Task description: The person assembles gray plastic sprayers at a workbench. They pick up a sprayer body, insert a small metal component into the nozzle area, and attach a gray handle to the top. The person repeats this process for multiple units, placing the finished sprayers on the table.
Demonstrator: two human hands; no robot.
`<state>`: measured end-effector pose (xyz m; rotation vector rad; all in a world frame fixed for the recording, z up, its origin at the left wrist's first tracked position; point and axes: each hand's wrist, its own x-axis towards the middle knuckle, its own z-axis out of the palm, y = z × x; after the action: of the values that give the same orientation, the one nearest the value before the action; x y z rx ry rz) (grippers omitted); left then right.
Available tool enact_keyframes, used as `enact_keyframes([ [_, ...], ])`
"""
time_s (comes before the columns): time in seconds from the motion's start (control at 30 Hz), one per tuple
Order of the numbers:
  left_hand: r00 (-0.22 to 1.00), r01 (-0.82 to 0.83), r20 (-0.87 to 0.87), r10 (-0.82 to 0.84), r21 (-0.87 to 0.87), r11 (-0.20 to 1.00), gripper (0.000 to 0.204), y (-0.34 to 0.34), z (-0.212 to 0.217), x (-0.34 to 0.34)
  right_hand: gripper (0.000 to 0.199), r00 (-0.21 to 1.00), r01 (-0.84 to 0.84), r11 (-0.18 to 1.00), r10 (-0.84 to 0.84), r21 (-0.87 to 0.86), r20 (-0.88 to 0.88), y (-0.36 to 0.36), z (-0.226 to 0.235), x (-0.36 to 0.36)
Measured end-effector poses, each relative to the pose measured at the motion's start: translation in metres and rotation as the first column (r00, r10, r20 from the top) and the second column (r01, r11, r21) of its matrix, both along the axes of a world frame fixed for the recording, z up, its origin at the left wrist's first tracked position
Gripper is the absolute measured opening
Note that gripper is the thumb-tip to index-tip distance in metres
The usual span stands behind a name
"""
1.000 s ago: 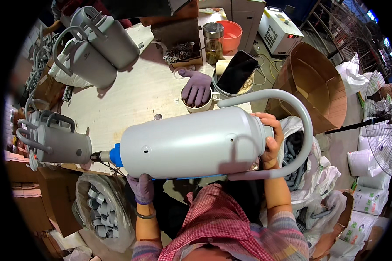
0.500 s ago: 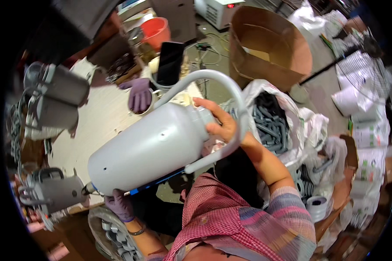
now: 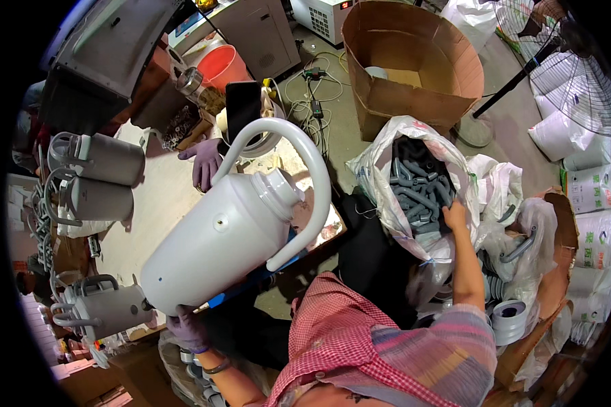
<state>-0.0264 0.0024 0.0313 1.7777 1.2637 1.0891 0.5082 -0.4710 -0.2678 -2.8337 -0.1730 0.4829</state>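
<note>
A large pale grey jug [image 3: 214, 241] with a big hoop handle [image 3: 319, 169] lies tilted over the near edge of the table, its open threaded neck toward the upper right. My left hand [image 3: 189, 330], in a purple glove, is closed against the underside of its base; some fingers are hidden beneath it. My right hand [image 3: 455, 216] is bare and reaches to the right-hand side of a white plastic bag [image 3: 373, 159]. Its fingers are curled at the grey curved plastic pieces [image 3: 417, 197] in the bag, and what they grip is hidden.
Several grey lidded jugs [image 3: 102, 197] stand along the table's left side. A purple glove [image 3: 207, 163], a phone [image 3: 243, 108] and a red bucket [image 3: 223, 68] are farther back. A large cardboard box [image 3: 414, 112] and a fan [image 3: 570, 74] stand right of the table.
My right hand has let go of the jug's neck and moved right to the bag of grey pieces. The jug has shifted slightly, with my left hand still at its base.
</note>
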Motion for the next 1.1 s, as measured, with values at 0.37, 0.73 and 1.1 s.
enact_keyframes([
  [0.37,1.000,0.015,0.021,-0.013,-0.124,0.992,0.056,0.017,-0.009,-0.017,0.039,0.981,0.117,0.700,0.030,0.705,-0.193,0.009,0.180,-0.051],
  [0.73,0.973,0.137,0.194,-0.127,-0.038,0.990,0.049,0.034,-0.026,-0.018,0.045,0.835,-0.543,0.494,0.238,0.679,0.496,0.014,0.244,-0.106],
  [1.1,0.967,0.170,0.215,-0.138,-0.142,0.975,0.034,0.023,-0.019,-0.004,0.057,0.931,0.316,0.421,0.034,0.850,-0.363,-0.031,0.253,-0.097],
])
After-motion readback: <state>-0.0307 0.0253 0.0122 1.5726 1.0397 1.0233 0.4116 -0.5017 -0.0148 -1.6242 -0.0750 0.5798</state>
